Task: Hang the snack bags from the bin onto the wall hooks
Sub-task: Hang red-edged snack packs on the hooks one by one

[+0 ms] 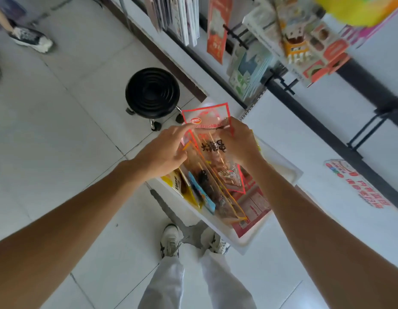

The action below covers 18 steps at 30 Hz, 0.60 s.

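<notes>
Left hand (164, 150) and right hand (238, 143) both pinch the snack bag's (212, 150) top over the bin's (282, 166) far edge, its length pointing down into the bin, with the wall hooks (282, 82) up nearer the right hand.

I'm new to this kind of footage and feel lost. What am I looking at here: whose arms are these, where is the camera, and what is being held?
There is no machine here. A person wears one wide-angle camera on the head, looking down, so the two bare arms are their own. The left hand and the right hand both hold a clear, red-edged snack bag near its top. It is above a white bin that holds more bags. At upper right, packets hang from black wall hooks. A black stool stands on the tiled floor, and the person's own shoes show at the bottom.
</notes>
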Each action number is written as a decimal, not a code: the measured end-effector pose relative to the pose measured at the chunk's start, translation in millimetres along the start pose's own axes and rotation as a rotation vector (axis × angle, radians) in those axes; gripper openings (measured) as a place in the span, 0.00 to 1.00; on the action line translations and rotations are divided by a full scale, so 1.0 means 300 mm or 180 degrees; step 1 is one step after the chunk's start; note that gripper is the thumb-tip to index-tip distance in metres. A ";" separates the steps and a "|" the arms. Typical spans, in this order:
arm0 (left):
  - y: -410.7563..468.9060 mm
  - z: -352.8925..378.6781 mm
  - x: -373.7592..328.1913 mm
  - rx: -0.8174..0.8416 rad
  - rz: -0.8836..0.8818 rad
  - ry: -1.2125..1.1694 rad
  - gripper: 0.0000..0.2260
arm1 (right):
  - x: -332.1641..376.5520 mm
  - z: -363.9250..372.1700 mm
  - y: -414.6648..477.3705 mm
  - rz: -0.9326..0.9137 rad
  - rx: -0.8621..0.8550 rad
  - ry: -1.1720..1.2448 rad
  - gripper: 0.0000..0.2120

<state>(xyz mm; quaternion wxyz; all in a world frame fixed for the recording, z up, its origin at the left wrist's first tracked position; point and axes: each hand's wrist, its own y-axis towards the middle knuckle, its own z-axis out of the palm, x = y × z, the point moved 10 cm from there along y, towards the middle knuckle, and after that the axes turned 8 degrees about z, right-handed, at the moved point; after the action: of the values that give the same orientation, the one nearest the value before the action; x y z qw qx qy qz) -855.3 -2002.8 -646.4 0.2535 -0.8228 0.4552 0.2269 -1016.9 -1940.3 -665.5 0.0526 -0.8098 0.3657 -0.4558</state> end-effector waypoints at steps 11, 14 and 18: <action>-0.027 -0.479 -0.447 -0.0414 -0.0109 -0.1920 0.35 | 0.410 -0.644 -0.428 -0.0506 -0.0614 0.1211 0.02; -0.030 -0.578 -0.672 -0.0306 0.0360 -0.2520 0.25 | 0.486 -0.786 -0.559 -0.0605 -0.0667 0.1747 0.06; -0.028 -0.658 -0.967 -0.0205 0.0781 -0.2547 0.10 | 0.543 -0.981 -0.738 -0.0795 -0.0993 0.1994 0.08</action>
<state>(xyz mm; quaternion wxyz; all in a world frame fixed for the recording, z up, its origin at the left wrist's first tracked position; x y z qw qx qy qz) -959.9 -1938.0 -317.6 0.3556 -0.6170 0.4081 0.5713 -1073.2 -1810.6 -288.5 -0.2420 -0.6677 0.3275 -0.6232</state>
